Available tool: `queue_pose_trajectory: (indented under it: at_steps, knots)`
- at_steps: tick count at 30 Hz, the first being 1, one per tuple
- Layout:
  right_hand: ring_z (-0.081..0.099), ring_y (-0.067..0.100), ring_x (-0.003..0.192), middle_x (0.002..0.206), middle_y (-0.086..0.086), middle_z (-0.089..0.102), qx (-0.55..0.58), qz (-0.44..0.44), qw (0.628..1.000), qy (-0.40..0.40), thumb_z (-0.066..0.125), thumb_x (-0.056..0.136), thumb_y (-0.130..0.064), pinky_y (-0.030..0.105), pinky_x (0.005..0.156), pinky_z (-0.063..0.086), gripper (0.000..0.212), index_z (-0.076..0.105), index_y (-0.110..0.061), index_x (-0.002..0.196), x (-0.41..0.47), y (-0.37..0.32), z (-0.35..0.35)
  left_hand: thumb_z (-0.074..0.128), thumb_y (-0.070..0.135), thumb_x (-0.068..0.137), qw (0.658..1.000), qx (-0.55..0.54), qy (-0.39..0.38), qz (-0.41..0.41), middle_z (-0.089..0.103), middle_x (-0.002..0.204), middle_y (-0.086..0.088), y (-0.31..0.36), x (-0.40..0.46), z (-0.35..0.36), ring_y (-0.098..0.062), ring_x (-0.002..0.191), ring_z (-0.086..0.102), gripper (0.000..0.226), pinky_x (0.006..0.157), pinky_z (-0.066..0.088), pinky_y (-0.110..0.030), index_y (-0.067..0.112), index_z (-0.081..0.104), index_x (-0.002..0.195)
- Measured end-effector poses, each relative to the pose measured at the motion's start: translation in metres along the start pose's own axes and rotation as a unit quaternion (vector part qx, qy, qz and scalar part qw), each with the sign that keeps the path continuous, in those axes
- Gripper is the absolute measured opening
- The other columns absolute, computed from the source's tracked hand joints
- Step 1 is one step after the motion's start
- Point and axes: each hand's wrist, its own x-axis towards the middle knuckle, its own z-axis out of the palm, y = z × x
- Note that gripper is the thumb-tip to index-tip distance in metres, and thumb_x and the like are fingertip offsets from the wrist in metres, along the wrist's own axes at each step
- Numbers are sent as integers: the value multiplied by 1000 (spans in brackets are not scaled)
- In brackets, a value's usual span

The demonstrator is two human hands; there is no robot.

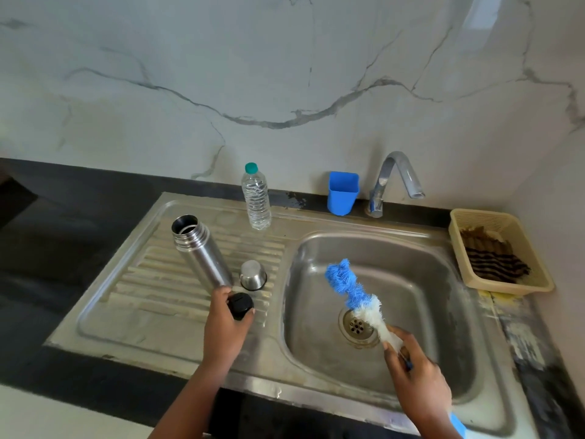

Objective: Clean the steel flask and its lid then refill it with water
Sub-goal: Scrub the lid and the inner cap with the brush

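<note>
Soft, even daylight, perhaps from upper right; glare streaks the wall (481,23); edges bow.

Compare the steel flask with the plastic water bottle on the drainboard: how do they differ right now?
The steel flask is opaque metal; the plastic water bottle is clear. The flask's mouth is open, the bottle wears a green cap. The flask stands near the left hand, the bottle farther back. Both stand on the drainboard.

Left hand (226,315) fingers curled, right hand (414,372) clenched — both extended
</note>
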Motion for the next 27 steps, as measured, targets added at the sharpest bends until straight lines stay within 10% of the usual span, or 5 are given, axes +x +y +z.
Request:
queue_pose_trajectory:
  at_steps: [9, 15, 22, 27]
  knots:
    - [62, 18, 72, 66, -15, 60, 9, -2, 1000, -12, 51, 87, -55, 37, 65, 52, 28, 46, -62, 114, 3, -1, 10, 82, 22, 76, 994, 105, -1, 33, 55, 128, -6, -5, -3, 3, -28, 115, 57, 67, 82, 53, -39, 15, 44, 131]
    - [62, 17, 71, 65, -13, 60, 15, -1, 1000, -9, 52, 88, -57, 37, 66, 52, 27, 46, -61, 113, 6, 1, 11, 80, 28, 78, 942, 237, -6, 235, 46, 138, -14, 29, 25, 4, -31, 128, 47, 56, 94, 54, -42, 11, 52, 124]
    - [61, 14, 68, 63, -15, 59, 28, 1, 1000, -12, 53, 88, -56, 36, 63, 51, 27, 47, -61, 114, 6, -2, 10, 63, 36, 91, 879, 413, -229, 63, 20, 152, -15, 47, 80, 31, -34, 141, 24, 74, 110, 37, -44, 26, 22, 152]
    - [57, 12, 62, 66, -16, 55, 35, 7, 999, -13, 55, 88, -52, 31, 61, 50, 26, 50, -58, 113, 5, -2, 2, 58, 10, 93, 860, 451, -233, 53, 32, 140, -10, 50, 91, 35, -31, 127, 38, 58, 99, 48, -41, 27, 37, 143]
